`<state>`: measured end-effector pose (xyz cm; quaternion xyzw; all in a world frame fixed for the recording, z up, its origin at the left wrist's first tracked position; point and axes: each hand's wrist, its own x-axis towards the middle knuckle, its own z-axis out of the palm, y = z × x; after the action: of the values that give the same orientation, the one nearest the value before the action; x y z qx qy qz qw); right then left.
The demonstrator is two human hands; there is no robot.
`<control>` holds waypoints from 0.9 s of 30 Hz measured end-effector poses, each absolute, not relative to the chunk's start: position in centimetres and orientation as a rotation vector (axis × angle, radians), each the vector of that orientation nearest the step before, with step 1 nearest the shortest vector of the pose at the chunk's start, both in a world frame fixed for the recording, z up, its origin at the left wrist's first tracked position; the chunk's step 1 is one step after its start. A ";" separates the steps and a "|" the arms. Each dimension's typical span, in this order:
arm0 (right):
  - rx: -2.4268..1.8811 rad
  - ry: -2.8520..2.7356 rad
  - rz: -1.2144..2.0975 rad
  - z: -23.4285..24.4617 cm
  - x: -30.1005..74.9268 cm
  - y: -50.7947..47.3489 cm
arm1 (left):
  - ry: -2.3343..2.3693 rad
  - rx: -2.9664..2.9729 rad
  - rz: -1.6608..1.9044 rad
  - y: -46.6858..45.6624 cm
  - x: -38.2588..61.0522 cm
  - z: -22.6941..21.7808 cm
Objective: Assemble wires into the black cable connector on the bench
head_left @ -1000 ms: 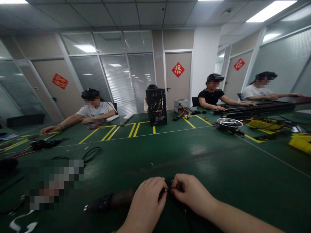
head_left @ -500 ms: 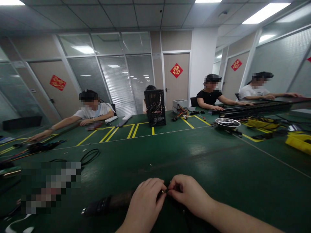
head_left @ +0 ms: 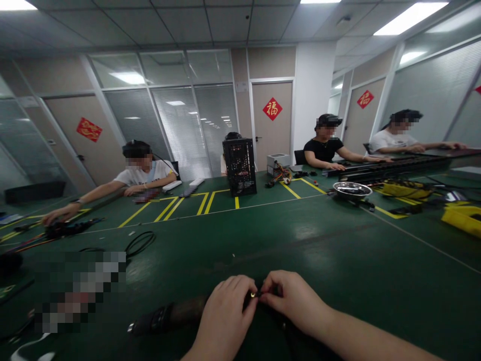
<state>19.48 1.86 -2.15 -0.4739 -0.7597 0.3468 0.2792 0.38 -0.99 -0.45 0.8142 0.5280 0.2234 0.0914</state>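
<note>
Head view: left hand (head_left: 225, 316) and right hand (head_left: 291, 301) are low at the near edge of the frame, fingers curled and pinching together on a small metal-tipped connector (head_left: 253, 295). Neither hand is wide; both are narrow, holding it. Fingertips have closed in since a second ago, and the gap between the hands is nearly gone. Connector sits right between them, just above the tabletop (head_left: 323, 250), exact shape mostly hidden by the fingers. A thick dark cable (head_left: 169, 317) runs left from under the left hand, lying on the tabletop. Pixelated patch on the left hides whatever is there. Just past it, a loose coil of black wire (head_left: 141, 244). Further out: black mesh computer case (head_left: 239, 167), power supply unit (head_left: 275, 160) with colored leads, steel bowl (head_left: 352, 189), yellow bin (head_left: 462, 220). Co-workers sit across the tabletop, working separately; one co-worker's hand (head_left: 56, 216) reaches toward a wire bundle at far left.
</note>
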 end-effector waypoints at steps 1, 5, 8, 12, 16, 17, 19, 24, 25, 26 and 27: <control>-1.278 -2.044 0.936 -2.1 19.5 1.8 | 1.564 2.419 0.667 -1.0 0.4 -0.5; -1.299 -2.051 0.899 -2.0 19.6 1.5 | 1.560 2.408 0.678 -1.0 0.4 -0.3; -1.313 -2.060 0.859 -1.9 19.6 1.3 | 1.558 2.407 0.679 -1.0 0.3 -0.3; -1.298 -2.056 0.828 -1.7 19.5 1.2 | 1.557 2.408 0.669 -1.0 0.3 -0.3; -1.281 -2.019 0.789 -1.5 19.4 1.3 | 1.555 2.403 0.663 -1.0 0.4 -0.2; -1.275 -2.016 0.786 -1.5 19.4 1.4 | 1.556 2.404 0.667 -1.0 0.4 -0.2; -1.272 -2.017 0.800 -1.7 19.4 1.6 | 1.558 2.404 0.676 -1.1 0.4 -0.2; -1.276 -2.026 0.892 -2.2 19.5 2.0 | 1.628 2.368 0.673 -1.0 0.3 -0.7; -1.268 -2.025 0.905 -2.3 19.5 2.0 | 1.638 2.359 0.676 -1.0 0.2 -0.8; -1.260 -2.023 0.913 -2.4 19.5 2.0 | 1.638 2.354 0.679 -1.0 0.2 -0.9; -1.256 -2.020 0.916 -2.5 19.5 1.9 | 1.629 2.353 0.683 -1.0 0.1 -0.9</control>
<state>19.51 1.94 -2.47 -0.4714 -0.7579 0.3438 0.2919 0.13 -1.01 -0.89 0.7956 0.5510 0.2311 0.0995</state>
